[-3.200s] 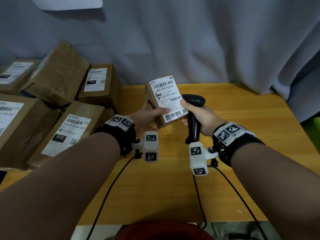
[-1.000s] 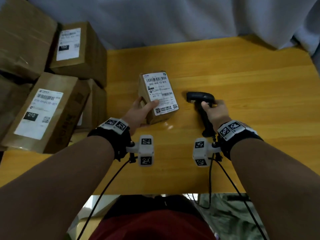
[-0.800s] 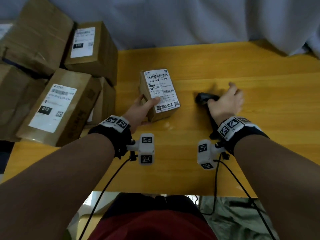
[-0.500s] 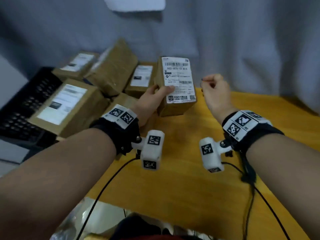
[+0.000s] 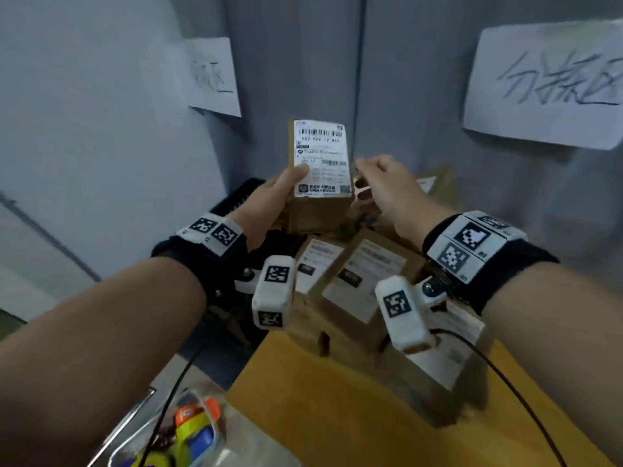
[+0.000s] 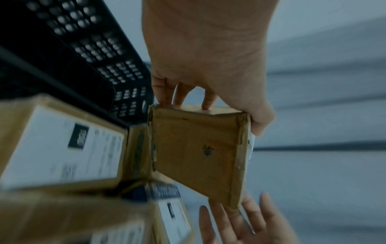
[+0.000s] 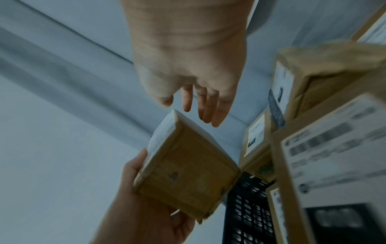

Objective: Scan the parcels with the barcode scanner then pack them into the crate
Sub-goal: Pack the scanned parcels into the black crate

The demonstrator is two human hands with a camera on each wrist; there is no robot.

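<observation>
Packing step: parcel (image 5: 319,173) pinched in left hand (image 5: 269,200) fingers, right hand (image 5: 387,187) fingers loose, empty; next, lower into black crate (image 6: 87,54).

The left hand (image 5: 269,200) holds a small brown parcel (image 5: 318,176) upright in the air, thumb pressed on its white label, which faces the camera and carries barcodes and the printed digits 502 602 12. The right hand (image 5: 384,187) hangs just beside the parcel's right edge with loosely curled fingers, holding nothing. Below both hands, several labelled cardboard boxes (image 5: 357,284) are piled on a yellow wooden table (image 5: 320,416), a black crate (image 5: 236,197) shows partly behind the left hand, and 2 handwritten paper sheets (image 5: 542,85) hang on the grey wall.
</observation>
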